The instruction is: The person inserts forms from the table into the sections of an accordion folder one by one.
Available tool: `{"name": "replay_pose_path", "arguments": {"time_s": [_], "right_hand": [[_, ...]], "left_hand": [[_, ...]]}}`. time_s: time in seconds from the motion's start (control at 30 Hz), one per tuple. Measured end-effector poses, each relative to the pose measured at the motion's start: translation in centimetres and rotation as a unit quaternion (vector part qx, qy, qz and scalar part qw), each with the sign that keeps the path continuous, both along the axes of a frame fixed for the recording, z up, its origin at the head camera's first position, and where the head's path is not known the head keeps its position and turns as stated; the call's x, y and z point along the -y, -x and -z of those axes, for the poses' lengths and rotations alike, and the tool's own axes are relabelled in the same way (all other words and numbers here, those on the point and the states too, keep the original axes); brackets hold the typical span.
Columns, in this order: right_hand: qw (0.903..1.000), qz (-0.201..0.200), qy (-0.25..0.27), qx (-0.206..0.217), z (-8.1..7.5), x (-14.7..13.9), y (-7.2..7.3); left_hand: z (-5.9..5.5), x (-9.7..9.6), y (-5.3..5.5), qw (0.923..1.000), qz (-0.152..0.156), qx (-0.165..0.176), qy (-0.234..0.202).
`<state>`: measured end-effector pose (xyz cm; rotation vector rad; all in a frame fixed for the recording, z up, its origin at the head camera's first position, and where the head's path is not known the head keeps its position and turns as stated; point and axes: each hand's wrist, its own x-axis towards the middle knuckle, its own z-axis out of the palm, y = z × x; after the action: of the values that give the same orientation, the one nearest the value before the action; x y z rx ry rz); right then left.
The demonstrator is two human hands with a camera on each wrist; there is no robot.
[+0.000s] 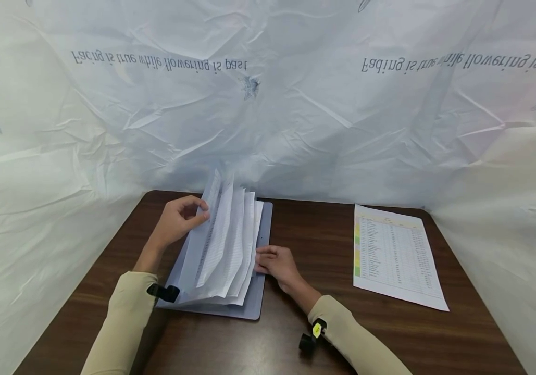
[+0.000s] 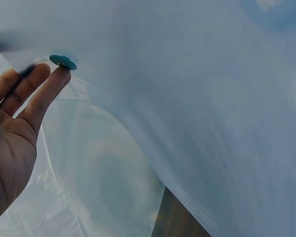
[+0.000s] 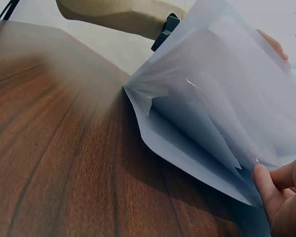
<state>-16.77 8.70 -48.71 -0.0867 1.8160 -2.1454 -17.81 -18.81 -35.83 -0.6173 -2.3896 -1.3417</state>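
A pale blue translucent document folder (image 1: 251, 311) lies on the table, its cover raised on the left and several printed sheets (image 1: 236, 255) fanned up inside. My left hand (image 1: 179, 219) pinches the raised cover at its upper left edge. In the left wrist view, a fingertip meets a small teal button (image 2: 63, 62) on the cover, which fills much of that view. At the folder's right edge, my right hand (image 1: 278, 264) holds the lower side. Up close in the right wrist view, the right thumb (image 3: 267, 190) presses the edge beside the sheets.
To the right on the dark wooden table (image 1: 314, 234) lies a loose printed sheet (image 1: 391, 255) with coloured cells down its left side. White plastic sheeting (image 1: 296, 130) printed with upside-down lettering rises behind the table and at both sides.
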Motion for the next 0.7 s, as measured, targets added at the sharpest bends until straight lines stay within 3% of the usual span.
{"name": "replay_pose_path", "arguments": {"time_s": [0.37, 0.57, 0.7], "right_hand": [[0.9992, 0.032, -0.013, -0.018, -0.6, -2.5, 0.4], [0.9931, 0.050, -0.060, -0.087, -1.3, -6.1, 1.1], [0.9782, 0.063, -0.133, -0.147, -1.6, -8.9, 1.3]], "left_hand": [[0.4, -0.2, -0.2, 1.0000, -0.005, 0.000, 0.001], [0.4, -0.2, -0.3, 1.0000, -0.001, 0.000, -0.003], [0.4, -0.2, -0.4, 1.0000, -0.003, 0.000, -0.004]]}}
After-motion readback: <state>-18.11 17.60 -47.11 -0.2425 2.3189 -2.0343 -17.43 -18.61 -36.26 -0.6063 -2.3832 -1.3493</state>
